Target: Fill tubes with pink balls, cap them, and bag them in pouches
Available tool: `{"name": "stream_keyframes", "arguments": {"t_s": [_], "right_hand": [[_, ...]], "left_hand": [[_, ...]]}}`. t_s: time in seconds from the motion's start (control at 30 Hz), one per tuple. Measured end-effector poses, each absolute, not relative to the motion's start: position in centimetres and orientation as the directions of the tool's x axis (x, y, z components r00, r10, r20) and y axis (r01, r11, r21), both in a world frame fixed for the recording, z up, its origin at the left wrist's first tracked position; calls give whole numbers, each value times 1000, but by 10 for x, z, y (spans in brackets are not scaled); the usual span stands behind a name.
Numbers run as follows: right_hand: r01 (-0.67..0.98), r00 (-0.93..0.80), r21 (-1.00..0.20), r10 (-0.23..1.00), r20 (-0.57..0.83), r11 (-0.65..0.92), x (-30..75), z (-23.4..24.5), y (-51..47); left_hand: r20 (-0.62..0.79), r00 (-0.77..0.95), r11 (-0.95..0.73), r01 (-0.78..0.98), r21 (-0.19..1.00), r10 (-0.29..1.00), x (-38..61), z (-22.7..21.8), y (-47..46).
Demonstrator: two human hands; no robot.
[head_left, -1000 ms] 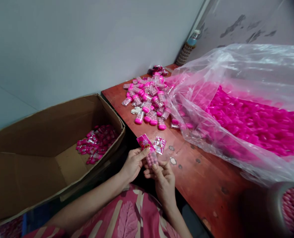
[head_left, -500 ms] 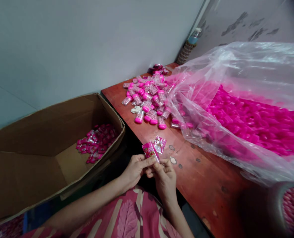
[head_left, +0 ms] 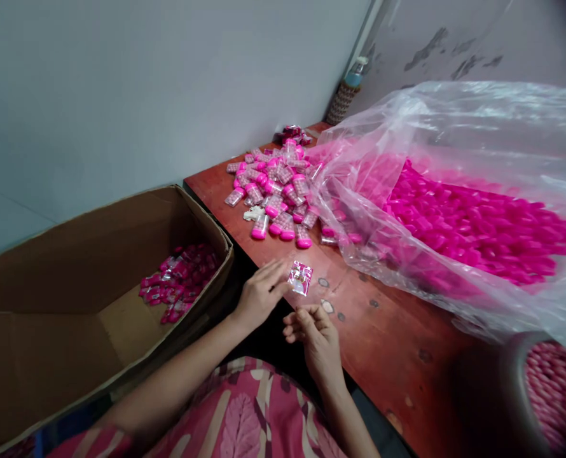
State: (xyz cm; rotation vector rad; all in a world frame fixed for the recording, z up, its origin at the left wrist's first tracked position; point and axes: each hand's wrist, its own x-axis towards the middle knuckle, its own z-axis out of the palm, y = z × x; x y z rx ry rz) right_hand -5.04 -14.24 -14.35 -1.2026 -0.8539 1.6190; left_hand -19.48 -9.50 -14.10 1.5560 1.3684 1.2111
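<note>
My left hand [head_left: 262, 294] is open at the table's front edge, palm down. Its fingers are stretched out and its thumb lies close to a small, shiny pink printed sachet [head_left: 300, 278] on the table. My right hand [head_left: 317, 337] is just below and to the right, its fingers curled and the thumb pressed against them. Whether anything small is inside that pinch I cannot make out. Behind the sachet lies a heap of small clear containers with pink caps [head_left: 273, 184], filled with pale pink balls.
To the left stands a deep cardboard box [head_left: 121, 318] with pink sachets [head_left: 180, 280] inside. A clear plastic bag [head_left: 435, 121] of pink plastic caps [head_left: 464, 222] covers the right of the reddish table [head_left: 378, 343]. A round container of pink pieces [head_left: 552, 388] stands front right. A bottle [head_left: 350, 89] is in the corner.
My hands have come apart. The pink sachet that was between them no longer shows in them; one sachet is visible on the table. My left hand has moved up and opened.
</note>
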Motion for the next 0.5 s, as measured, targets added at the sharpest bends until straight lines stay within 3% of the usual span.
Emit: {"name": "stream_keyframes", "arguments": {"t_s": [0.07, 0.17, 0.5], "right_hand": [[-225, -98, -913, 940, -326, -340, -46, -142, -144], [-155, -54, -935, 948, -313, -318, -37, -138, -143], [-8, 55, -989, 988, -147, -147, -20, -136, -115]], "left_hand": [[279, 124, -300, 547, 781, 952, -178, -149, -81], [319, 194, -359, 697, 621, 928, -164, -162, -68], [384, 164, -377, 718, 585, 909, -162, -172, -68]]}}
